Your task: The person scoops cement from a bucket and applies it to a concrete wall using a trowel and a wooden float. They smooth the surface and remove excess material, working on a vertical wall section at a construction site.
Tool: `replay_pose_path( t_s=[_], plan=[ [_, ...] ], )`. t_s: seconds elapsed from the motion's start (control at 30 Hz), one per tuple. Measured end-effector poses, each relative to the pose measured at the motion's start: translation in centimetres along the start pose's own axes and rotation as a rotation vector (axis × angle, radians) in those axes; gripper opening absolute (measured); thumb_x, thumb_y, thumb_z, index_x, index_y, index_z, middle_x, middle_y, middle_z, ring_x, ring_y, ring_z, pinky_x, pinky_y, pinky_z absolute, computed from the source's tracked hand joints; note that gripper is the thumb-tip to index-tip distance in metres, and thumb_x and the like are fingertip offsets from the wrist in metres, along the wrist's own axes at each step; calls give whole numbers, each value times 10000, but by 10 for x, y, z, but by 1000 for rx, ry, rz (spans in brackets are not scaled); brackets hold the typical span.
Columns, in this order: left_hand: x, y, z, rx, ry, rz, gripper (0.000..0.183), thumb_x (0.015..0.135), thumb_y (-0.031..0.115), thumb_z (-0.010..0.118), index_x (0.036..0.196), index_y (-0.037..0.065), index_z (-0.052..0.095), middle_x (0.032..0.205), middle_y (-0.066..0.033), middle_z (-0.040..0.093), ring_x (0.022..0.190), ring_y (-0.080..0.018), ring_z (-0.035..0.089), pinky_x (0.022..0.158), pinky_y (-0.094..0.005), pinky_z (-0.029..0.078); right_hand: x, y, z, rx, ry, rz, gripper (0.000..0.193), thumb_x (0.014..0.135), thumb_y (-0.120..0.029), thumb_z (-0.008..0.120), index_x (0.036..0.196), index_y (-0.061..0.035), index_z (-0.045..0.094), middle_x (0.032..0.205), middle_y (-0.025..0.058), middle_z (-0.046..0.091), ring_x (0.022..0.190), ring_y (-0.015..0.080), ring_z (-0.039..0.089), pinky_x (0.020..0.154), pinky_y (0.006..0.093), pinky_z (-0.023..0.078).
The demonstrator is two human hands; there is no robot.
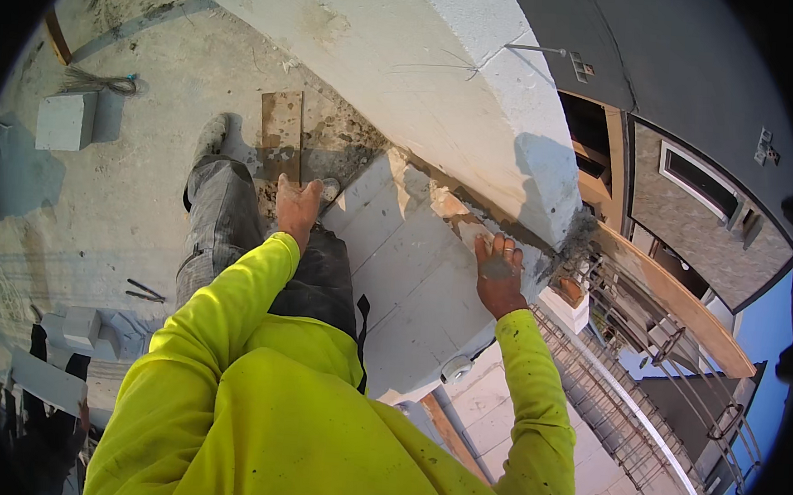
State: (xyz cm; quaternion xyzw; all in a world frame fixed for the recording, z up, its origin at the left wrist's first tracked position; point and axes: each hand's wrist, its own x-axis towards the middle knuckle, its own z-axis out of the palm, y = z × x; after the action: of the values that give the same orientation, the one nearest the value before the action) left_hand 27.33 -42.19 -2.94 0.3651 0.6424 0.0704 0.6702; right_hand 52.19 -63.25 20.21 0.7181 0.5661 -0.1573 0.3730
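Observation:
My left hand [297, 207] is closed in front of my knees, beside a small rounded grey thing [330, 190]. What its fingers hold, if anything, I cannot make out. On the right, my right hand [501, 277] lies with fingers stretched out on the pale block wall [405, 257], its back smeared with grey mortar. Past its fingertips a reddish, mortar-smeared strip [453, 210] runs along the foot of a tall whitish wall [380, 65]. Rough grey mortar [580, 245] clings at that wall's right end.
A wooden board [281, 136] lies on the dusty floor ahead of my legs. At left are a white block [66, 121], a bundle of wire [102, 82] and more blocks [92, 330]. Right of the block wall stand steel rebar cages [610, 388] and a long plank [675, 296].

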Motion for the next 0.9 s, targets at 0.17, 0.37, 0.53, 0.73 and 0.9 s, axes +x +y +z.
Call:
replay_pose_path(
  t_s=[0.17,0.37,0.53,0.73,0.9],
  plan=[
    [21,-26,-120,106,264,-103,672,803,241,663,1328,-120,449,1082,-192,645,912,-301,649,854,-391,524,11,36,17,-45,-176,1,473,879,-120,539,1351,-88,543,1400,203,462,1166,370,484,938,487,401],
    [12,-50,-148,-43,207,-104,685,859,188,625,1453,-17,351,1002,-112,591,793,-178,604,661,-296,538,54,43,27,-165,-246,-141,455,893,-133,524,1342,-63,539,1378,183,475,1145,368,506,937,481,425],
    [8,-75,-144,38,236,-15,721,866,139,606,1516,7,323,1021,-102,586,771,-170,587,678,-282,507,102,29,76,-257,-238,-303,457,882,-129,534,1314,20,539,1371,202,488,1157,359,518,932,442,463],
    [2,-77,-137,3,226,-58,745,866,82,599,1540,24,287,1061,-115,571,819,-144,570,744,-274,499,174,-3,159,-262,-263,-365,438,886,-93,523,1289,79,516,1372,222,497,1180,342,550,837,377,561],
    [5,-74,-135,57,219,-115,743,846,45,573,1541,45,311,1081,-115,547,845,-139,566,773,-278,499,244,-31,218,-180,-346,-367,450,884,-109,548,1255,144,516,1324,251,497,1191,344,557,847,354,584]
  ],
)
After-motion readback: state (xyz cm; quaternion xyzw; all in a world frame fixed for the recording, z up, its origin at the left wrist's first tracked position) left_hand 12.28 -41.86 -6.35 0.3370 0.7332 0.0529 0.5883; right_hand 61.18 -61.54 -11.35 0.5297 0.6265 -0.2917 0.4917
